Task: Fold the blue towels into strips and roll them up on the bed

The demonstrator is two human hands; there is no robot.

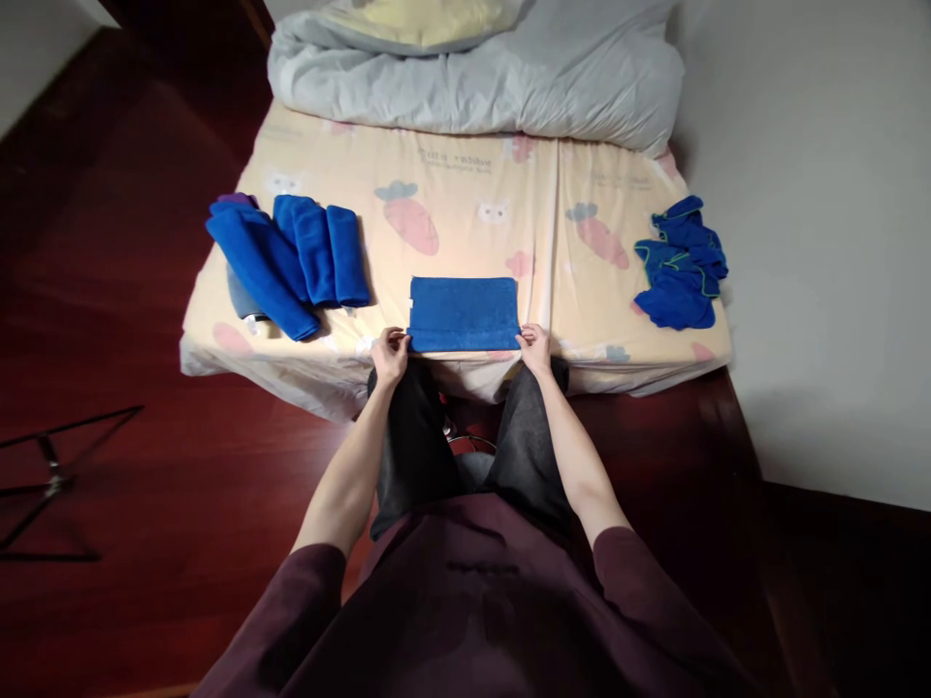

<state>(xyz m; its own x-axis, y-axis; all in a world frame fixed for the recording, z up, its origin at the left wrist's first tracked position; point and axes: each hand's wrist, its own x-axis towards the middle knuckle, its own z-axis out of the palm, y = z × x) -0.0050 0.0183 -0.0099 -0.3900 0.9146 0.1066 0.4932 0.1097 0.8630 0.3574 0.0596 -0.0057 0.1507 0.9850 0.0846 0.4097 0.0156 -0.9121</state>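
Blue cloth (pixel 464 312): I am seeing it lying flat and oblong at the middle of the near edge of the bed (pixel 233 363), a white tag (pixel 411 303) showing on its left side and a crease running along its near side.
Left hand (pixel 391 355): it is pinching the near left corner.
Right hand (pixel 535 347): it is pinching the near right corner, so the two hands are standing apart with the cloth between them.
Corner hold: I am judging that this matched grip is serving to draw the near side straight and level; the cloth's place before the trousered knees (pixel 534 396) is putting both corners within easy reach.
Bundled cloths (pixel 349 254): these long blue pieces are lying close together at left, with a purple piece (pixel 237 200) showing at their far end; I am reading their place as leaving the middle free for handling.
Crumpled cloths (pixel 680 267): blue with green edging, they are lying loosely at right, well apart from the flat one.
Patterned sheet (pixel 472 218): it is covering the bed with carrots on pale yellow.
Quilt (pixel 472 92): it is lying bunched across the far end, a yellow pillow (pixel 436 21) resting on it.
Floor (pixel 145 397): it is showing dark red, with black stand legs (pixel 54 480) standing at left.
Wall (pixel 821 242): it is rising pale at right.
Shadow between knees: I am failing to make out the round thing (pixel 471 444) there.
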